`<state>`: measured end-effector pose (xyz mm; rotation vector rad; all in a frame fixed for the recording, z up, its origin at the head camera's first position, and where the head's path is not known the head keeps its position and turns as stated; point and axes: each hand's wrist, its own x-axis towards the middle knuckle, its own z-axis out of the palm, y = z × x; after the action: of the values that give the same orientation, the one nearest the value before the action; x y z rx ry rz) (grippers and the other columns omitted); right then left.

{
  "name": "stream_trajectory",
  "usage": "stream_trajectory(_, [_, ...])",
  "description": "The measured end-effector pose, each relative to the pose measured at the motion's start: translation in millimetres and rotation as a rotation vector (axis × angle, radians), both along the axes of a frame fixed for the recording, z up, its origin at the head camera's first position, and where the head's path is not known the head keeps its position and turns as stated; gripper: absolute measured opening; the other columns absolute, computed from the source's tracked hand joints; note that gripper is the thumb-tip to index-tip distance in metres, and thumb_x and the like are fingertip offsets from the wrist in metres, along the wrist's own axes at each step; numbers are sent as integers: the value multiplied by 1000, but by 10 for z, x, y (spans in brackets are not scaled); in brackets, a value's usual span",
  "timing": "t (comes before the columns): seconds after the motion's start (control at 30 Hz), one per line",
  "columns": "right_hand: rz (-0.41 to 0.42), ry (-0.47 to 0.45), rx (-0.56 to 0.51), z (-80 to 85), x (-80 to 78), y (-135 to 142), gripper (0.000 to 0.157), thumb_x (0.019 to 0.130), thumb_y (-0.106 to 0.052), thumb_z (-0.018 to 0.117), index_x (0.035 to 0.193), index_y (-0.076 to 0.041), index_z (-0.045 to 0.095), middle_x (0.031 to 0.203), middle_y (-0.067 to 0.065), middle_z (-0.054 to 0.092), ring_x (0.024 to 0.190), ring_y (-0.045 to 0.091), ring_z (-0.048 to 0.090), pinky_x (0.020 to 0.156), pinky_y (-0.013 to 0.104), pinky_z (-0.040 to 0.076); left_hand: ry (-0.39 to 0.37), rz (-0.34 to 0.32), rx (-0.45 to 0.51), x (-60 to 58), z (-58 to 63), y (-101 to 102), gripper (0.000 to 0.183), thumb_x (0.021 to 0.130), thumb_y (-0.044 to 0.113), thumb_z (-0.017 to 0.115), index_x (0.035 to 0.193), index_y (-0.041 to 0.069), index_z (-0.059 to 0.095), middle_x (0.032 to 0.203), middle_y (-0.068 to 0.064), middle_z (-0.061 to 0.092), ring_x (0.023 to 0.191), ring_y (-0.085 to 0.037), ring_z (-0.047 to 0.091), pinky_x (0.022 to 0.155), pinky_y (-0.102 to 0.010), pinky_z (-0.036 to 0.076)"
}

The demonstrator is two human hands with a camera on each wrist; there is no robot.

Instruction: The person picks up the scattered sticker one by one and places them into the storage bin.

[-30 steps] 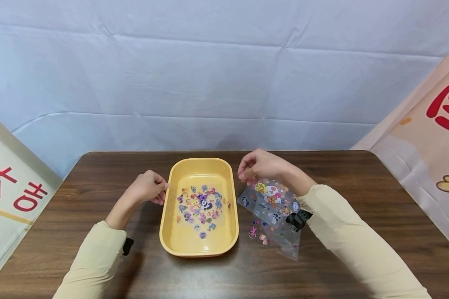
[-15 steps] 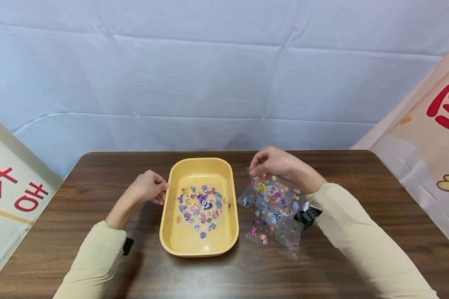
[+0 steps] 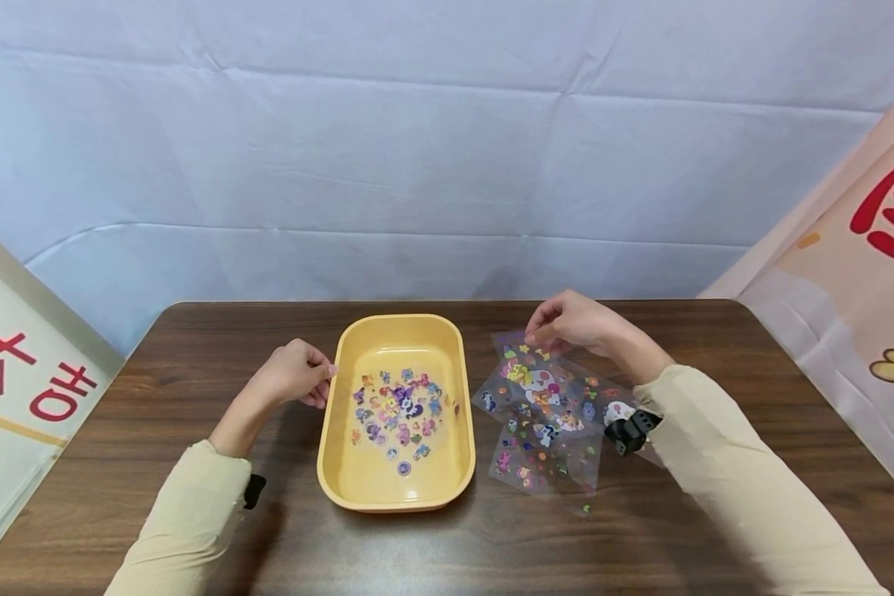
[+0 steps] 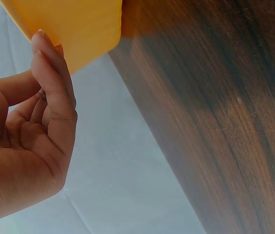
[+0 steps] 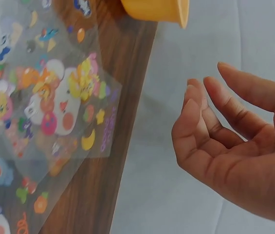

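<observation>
A yellow tray (image 3: 396,495) sits on the table, a pile of small colourful cartoon stickers (image 3: 400,406) inside it, apparently on a clear sheet. Fingertips of my left hand (image 3: 298,374) touch the tray's left rim; in the left wrist view the left fingers are fairly straight there, and the thumb meets them below the tray. Right of the tray, several transparent sticker sheets (image 3: 544,430) overlap. Over their far edge is my right hand (image 3: 575,321); in the right wrist view its fingers are loosely bent, with a gap to the thumb and nothing visible between.
The table (image 3: 216,356) is dark wood with rounded far corners. A pale cloth backdrop (image 3: 447,165) hangs behind it. Printed banners (image 3: 857,298) flank both sides. Black wrist straps (image 3: 629,432) sit on the sleeves; the right forearm covers part of the sheets.
My right hand has moved right, away from the tray and along the sheets' far edge, uncovering a corner with purple print. My left hand and the tray stay put.
</observation>
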<state>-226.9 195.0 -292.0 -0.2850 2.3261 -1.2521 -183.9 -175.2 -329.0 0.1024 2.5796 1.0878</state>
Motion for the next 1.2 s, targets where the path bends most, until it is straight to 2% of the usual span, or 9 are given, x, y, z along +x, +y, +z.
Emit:
stream_trajectory(0.3, [-12, 12, 33, -163, -19, 156, 15, 86, -2, 59, 93, 11, 60, 74, 10, 58, 60, 17, 49, 56, 30, 47, 1, 0, -5, 7, -7, -2, 23, 95, 9, 50, 91, -9, 64, 62, -8, 61, 54, -15, 62, 58, -34, 56])
stream_trajectory(0.57, [-15, -17, 13, -346, -34, 263, 15, 85, 6, 52, 96, 14, 59, 73, 12, 58, 52, 15, 39, 48, 28, 37, 0, 3, -3, 10, -14, 1, 23, 95, 9, 50, 91, -9, 64, 61, -8, 61, 53, -15, 62, 57, -33, 56])
stream_trajectory(0.77, [-30, -2, 48, -401, -26, 298, 17, 86, 2, 56, 98, 14, 59, 69, 12, 56, 54, 17, 43, 50, 31, 41, 4, 0, 7, 14, -10, 9, 23, 94, 9, 50, 90, -9, 64, 61, -8, 61, 53, -15, 61, 57, -34, 56])
stream_trajectory(1.03, [-57, -11, 22, -475, -34, 326, 17, 86, 2, 57, 96, 15, 58, 67, 7, 56, 51, 13, 43, 48, 28, 39, 8, -1, 0, 20, -8, 8, 22, 94, 8, 50, 89, -9, 64, 61, -8, 61, 52, -15, 61, 56, -32, 55])
stream_trajectory(1.2, [-80, 5, 46, -511, -47, 351, 16, 86, 3, 57, 97, 15, 59, 74, 12, 61, 58, 15, 50, 53, 31, 45, 9, 2, -2, 28, 0, 11, 22, 94, 9, 51, 89, -9, 64, 61, -8, 61, 52, -14, 61, 57, -33, 56])
